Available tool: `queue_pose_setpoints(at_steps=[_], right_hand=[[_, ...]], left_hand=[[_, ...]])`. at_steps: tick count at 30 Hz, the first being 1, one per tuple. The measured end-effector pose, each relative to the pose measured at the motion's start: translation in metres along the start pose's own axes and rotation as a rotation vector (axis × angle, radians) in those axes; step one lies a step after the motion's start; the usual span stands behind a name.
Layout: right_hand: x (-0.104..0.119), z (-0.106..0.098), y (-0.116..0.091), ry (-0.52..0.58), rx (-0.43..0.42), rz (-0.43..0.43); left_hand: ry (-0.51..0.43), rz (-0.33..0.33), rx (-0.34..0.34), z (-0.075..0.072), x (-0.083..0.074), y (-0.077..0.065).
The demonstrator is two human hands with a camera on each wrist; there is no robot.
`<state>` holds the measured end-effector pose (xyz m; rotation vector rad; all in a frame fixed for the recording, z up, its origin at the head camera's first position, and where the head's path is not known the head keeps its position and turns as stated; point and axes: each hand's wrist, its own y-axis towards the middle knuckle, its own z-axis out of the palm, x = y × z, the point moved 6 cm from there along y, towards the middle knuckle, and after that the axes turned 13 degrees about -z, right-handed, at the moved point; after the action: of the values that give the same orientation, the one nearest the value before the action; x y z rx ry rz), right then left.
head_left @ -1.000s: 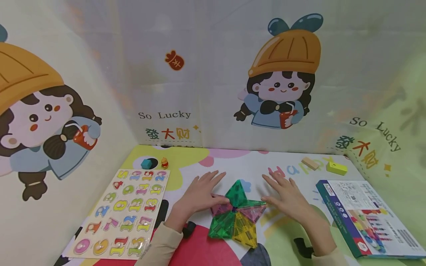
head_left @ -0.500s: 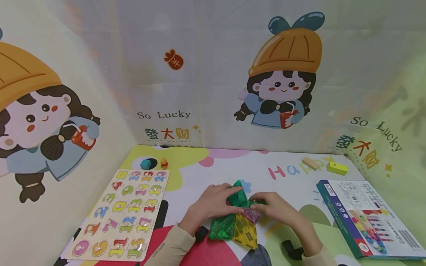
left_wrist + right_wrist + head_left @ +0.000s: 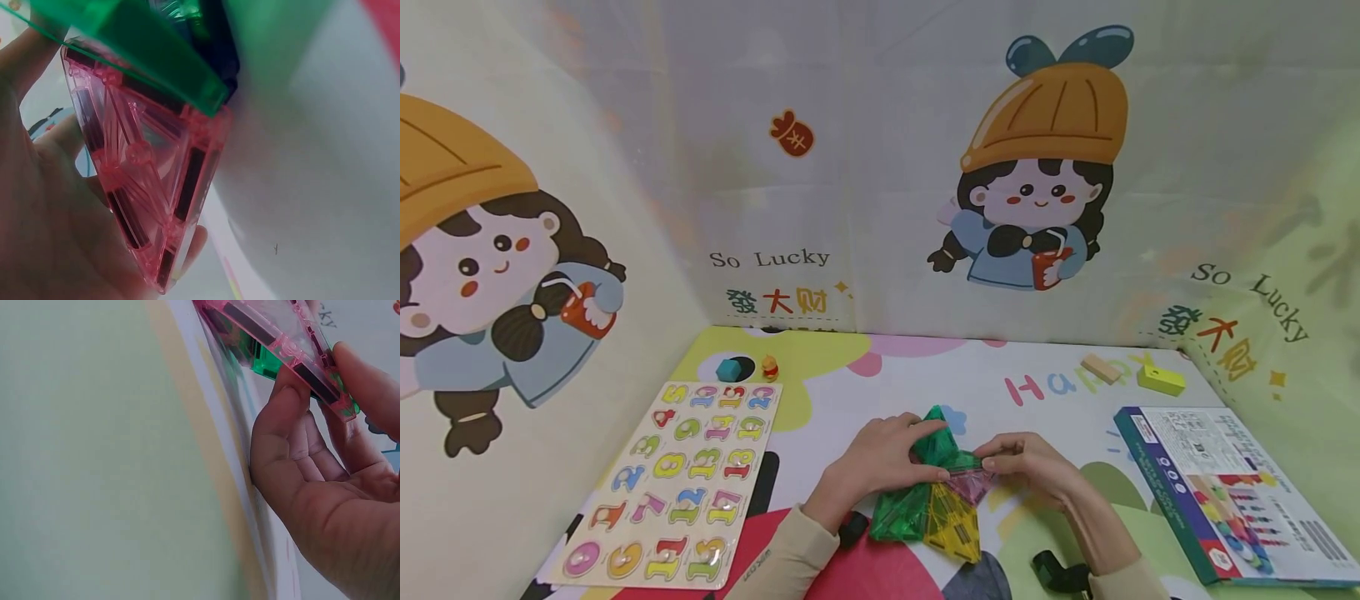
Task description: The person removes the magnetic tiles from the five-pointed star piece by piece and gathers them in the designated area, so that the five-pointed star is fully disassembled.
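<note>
Translucent magnetic tiles in green, pink and yellow form a star-shaped build (image 3: 953, 518) on the table in the head view. My left hand (image 3: 880, 454) grips its left side, thumb and forefinger on either side of the upper green point (image 3: 934, 446). Up close in the left wrist view, a pink triangular tile (image 3: 140, 150) lies against that hand, below a green tile (image 3: 144, 50). At the build's right point, my right hand (image 3: 1026, 460) pinches a tile tip; the right wrist view shows pink edges (image 3: 315, 378) between thumb and fingers, with green behind. The left hand covers the build's left point.
A number puzzle board (image 3: 673, 483) lies at the left, with a teal block (image 3: 728, 370) and a small figure (image 3: 770, 367) behind it. On the right are a boxed set (image 3: 1236, 496), a wooden block (image 3: 1101, 368) and a yellow block (image 3: 1161, 380).
Both hands were spread beside the build a second ago; they have come inward and taken hold of it. Since half a second ago, the right hand has shifted slightly outward along its tip.
</note>
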<state>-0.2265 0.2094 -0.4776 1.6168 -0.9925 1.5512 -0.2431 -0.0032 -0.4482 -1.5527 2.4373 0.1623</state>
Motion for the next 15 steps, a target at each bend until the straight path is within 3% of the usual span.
queue_pose_setpoints(at_steps=[15], right_hand=[[-0.0055, -0.0017, 0.0001, 0.142, -0.012, 0.000]], left_hand=[[-0.014, -0.020, -0.002, -0.0012, 0.0008, -0.0013]])
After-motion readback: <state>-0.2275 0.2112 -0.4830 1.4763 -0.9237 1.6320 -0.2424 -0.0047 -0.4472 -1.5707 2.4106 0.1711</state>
